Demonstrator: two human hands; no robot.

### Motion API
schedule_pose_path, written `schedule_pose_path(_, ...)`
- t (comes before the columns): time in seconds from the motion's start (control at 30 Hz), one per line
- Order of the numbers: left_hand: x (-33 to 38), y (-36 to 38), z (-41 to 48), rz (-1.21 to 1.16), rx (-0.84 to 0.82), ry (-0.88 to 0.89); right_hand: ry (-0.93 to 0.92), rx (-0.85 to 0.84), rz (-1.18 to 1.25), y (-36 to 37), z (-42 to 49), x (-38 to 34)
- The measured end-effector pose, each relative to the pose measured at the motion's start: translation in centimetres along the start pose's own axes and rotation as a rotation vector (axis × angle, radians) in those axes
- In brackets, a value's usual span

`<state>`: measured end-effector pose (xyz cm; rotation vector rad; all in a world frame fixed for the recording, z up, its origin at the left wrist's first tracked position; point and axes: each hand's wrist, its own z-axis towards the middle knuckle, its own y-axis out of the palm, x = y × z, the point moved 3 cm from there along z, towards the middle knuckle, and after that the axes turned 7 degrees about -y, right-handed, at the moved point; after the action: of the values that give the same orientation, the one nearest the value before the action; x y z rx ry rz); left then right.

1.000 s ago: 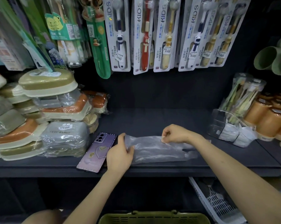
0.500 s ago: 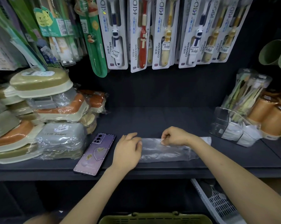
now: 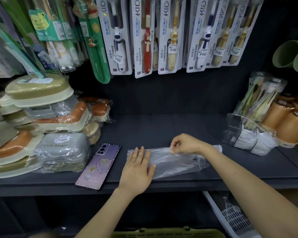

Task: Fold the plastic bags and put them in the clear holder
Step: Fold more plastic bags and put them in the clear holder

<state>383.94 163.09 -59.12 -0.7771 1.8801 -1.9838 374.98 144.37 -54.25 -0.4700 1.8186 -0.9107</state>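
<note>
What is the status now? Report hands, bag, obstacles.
Left hand flat, pressing plastic bag at left end. Right hand pinching its far edge. Bag a long strip on shelf, not yet in clear holder. Phone lies left, away from holder.

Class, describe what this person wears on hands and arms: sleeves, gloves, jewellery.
The left hand and right hand are bare: no gloves or visible rings. No watch or bracelet. The left forearm and right forearm are uncovered; no sleeve shows.
</note>
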Motion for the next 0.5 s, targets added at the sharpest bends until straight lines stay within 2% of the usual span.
schedule_pose_path(0.07,0.1,0.0,0.0,0.007,-0.006,-0.015,0.031,0.035,-0.053,-0.7,-0.6,0.3)
schedule_pose_path(0.17,0.2,-0.1,0.0,0.03,-0.045,-0.035,0.104,0.189,-0.563,-1.8,-1.6,1.0)
schedule_pose_path(0.2,0.2,-0.1,0.0,0.039,-0.053,-0.036,0.066,0.304,-0.67,-1.5,-1.9,0.7)
schedule_pose_path(0.27,0.2,0.0,0.1,0.05,-0.061,-0.032,-0.126,0.502,-0.718,0.9,-2.6,-0.8)
schedule_pose_path(0.3,0.2,0.0,0.1,0.049,-0.059,-0.031,-0.212,0.524,-0.727,2.6,-3.0,-1.8)
schedule_pose_path(0.37,0.2,0.1,0.1,0.052,-0.057,-0.032,-0.232,0.354,-0.715,6.1,-3.3,-3.1)
schedule_pose_path(0.43,0.2,0.1,0.1,0.043,-0.068,-0.043,-0.116,0.123,-0.626,7.9,-4.1,-2.5)
schedule_pose_path(0.5,0.1,0.1,0.2,0.031,-0.082,-0.055,-0.013,0.109,-0.587,7.6,-4.8,-0.6)
